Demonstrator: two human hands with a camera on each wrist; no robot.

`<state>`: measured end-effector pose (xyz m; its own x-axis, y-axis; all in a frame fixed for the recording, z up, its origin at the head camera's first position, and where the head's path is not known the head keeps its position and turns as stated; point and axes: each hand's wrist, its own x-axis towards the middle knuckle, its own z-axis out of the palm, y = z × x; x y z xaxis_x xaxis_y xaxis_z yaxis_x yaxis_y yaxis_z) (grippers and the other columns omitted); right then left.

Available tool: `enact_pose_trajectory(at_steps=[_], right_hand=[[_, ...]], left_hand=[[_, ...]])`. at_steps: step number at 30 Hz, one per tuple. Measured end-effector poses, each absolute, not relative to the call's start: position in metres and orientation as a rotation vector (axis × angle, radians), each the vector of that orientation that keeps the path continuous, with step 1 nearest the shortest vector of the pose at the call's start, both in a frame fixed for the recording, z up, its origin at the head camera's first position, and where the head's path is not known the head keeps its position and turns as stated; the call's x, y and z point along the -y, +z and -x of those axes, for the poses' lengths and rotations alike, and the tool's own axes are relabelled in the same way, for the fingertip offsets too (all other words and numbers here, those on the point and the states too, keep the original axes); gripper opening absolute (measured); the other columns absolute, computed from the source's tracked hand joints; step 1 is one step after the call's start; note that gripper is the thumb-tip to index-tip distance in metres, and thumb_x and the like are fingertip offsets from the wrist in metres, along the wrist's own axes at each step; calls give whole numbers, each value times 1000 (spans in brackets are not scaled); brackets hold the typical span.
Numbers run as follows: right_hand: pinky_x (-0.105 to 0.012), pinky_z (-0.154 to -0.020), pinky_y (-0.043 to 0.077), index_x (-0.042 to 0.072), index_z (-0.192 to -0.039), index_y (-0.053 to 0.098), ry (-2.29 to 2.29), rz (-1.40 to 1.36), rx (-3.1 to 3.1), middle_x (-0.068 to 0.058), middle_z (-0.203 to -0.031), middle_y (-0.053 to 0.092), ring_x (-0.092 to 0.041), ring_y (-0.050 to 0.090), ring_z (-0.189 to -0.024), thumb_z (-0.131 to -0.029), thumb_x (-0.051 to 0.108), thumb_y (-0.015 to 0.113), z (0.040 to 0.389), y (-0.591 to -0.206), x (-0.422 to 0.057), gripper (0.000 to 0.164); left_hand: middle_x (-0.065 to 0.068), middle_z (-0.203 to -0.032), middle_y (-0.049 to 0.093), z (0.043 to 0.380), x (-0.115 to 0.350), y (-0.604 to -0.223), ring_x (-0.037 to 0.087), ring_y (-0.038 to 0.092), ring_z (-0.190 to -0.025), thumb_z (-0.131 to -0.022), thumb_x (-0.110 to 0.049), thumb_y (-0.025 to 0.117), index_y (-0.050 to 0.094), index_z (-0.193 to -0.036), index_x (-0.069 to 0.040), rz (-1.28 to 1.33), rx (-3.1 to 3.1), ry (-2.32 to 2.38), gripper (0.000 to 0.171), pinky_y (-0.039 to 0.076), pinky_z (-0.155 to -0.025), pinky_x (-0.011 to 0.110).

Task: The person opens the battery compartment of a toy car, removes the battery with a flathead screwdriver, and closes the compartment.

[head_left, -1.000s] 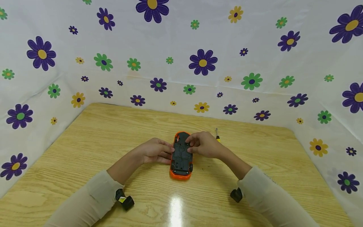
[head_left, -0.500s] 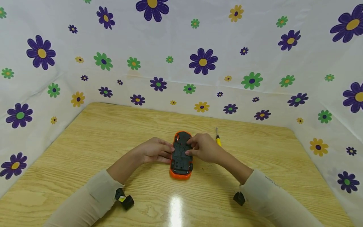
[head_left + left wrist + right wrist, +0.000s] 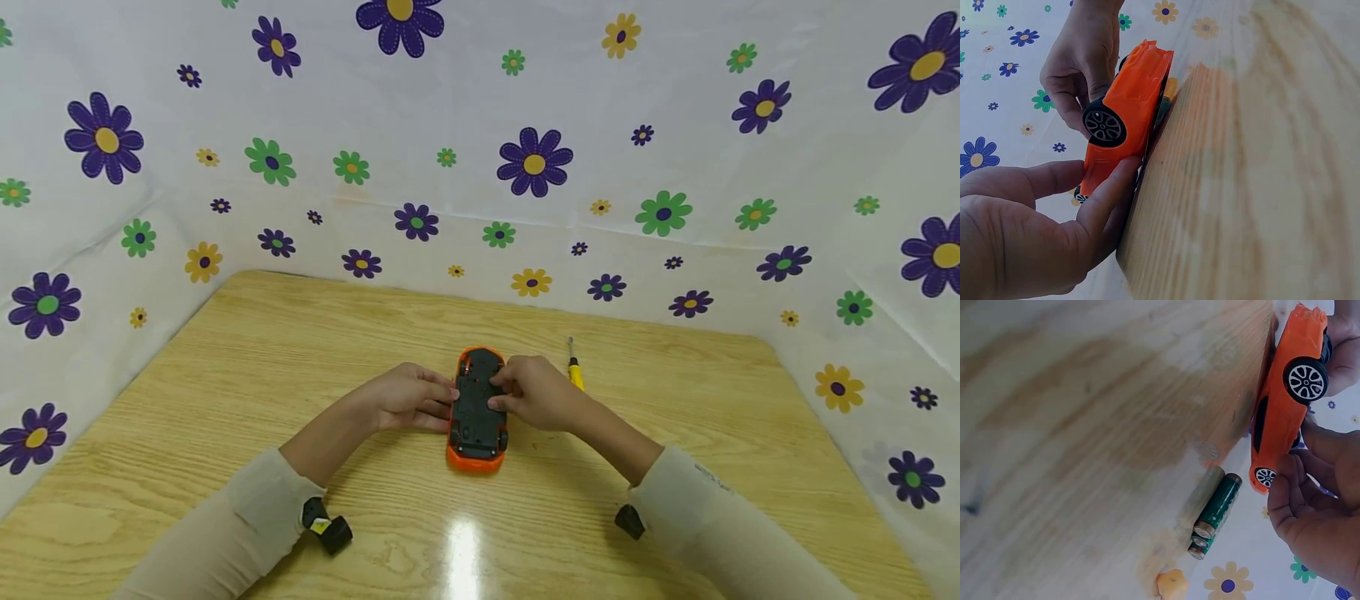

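An orange toy car (image 3: 477, 429) lies upside down on the table, its black underside facing up. On its left side, my left hand (image 3: 411, 400) grips the body, thumb on the underside edge and fingers along the side; the left wrist view shows this left hand (image 3: 1054, 231) closely. From the right, my right hand (image 3: 536, 392) holds the car near one end, its fingers bent and thumb tip against the underside. In the right wrist view, the right hand (image 3: 1322, 494) has its fingertips by a wheel (image 3: 1265, 477). What lies between those fingertips is hidden.
A yellow-handled screwdriver (image 3: 574, 371) lies beyond the right hand. Several green batteries (image 3: 1219, 503) sit together on the wooden table (image 3: 337, 508), hidden from the head view. A white flower-print cloth (image 3: 465, 108) stands around the table's back and sides.
My right hand has shifted slightly down and its fingers have drawn closer together on the car's underside, uncovering more of the screwdriver. The left hand and the car have hardly moved.
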<state>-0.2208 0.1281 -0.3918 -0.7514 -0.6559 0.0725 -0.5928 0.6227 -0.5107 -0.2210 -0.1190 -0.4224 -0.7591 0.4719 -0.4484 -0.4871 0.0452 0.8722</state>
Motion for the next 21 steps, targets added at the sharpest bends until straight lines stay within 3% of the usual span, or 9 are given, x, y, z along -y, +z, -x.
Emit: enact_pose_trajectory(at_steps=[21], right_hand=[[-23,-63,53,-2,-119,73,-832,984,-2731,0,-90,63,-8,56,-73,-94,19,78,221,-395,-132,33]], left_hand=[[27,-123,66,220,118,-421,32,70,-107,-103,-5,60,50,-140,11,37,-1651,1797,41,61,-91,44]])
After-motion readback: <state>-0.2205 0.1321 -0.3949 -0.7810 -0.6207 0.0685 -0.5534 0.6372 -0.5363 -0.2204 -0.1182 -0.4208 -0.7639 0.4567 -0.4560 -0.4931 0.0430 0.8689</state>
